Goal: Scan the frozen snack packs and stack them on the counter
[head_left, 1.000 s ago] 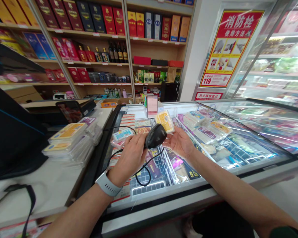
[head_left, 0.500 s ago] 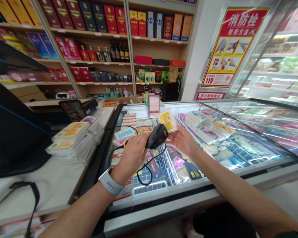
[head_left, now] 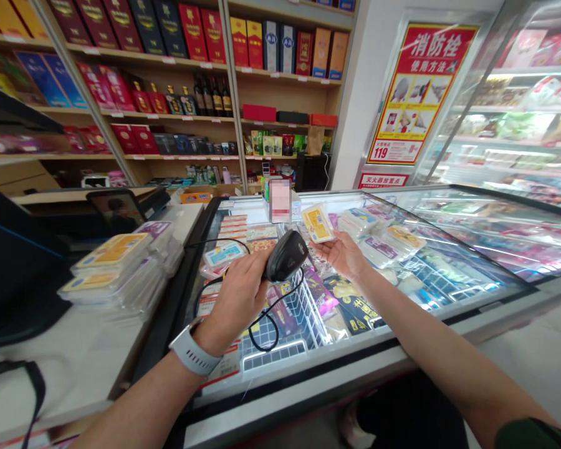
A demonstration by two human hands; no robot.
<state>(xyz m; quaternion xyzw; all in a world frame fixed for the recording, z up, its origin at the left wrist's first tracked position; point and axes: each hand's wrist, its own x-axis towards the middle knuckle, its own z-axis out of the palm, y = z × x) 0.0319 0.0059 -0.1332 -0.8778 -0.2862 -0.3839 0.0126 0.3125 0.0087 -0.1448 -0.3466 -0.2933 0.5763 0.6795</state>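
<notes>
Over a glass-topped freezer (head_left: 280, 402), holding up a yellow-labelled pack (head_left: 316, 223) in the right hand (head_left: 346, 255), with grip closed on its lower edge. Gripping a black scanner (head_left: 286, 255) in the left hand (head_left: 245, 277), near a blue-labelled pack (head_left: 225, 254), with stacked packs (head_left: 115, 252) on the surface (head_left: 98, 349) at left and loaded shelves (head_left: 287, 93) behind.

Scanner (head_left: 286, 257) black; held pack (head_left: 317, 223) clear, yellow-labelled; watch strap (head_left: 194, 353) pale grey; wire basket (head_left: 311, 315) white, gridded; poster (head_left: 421, 93) red, yellow.

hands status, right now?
Left hand: closed around the black, round-headed plastic handheld scanner.
Right hand: holding the flat, clear plastic box with a yellow label by its lower edge.
</notes>
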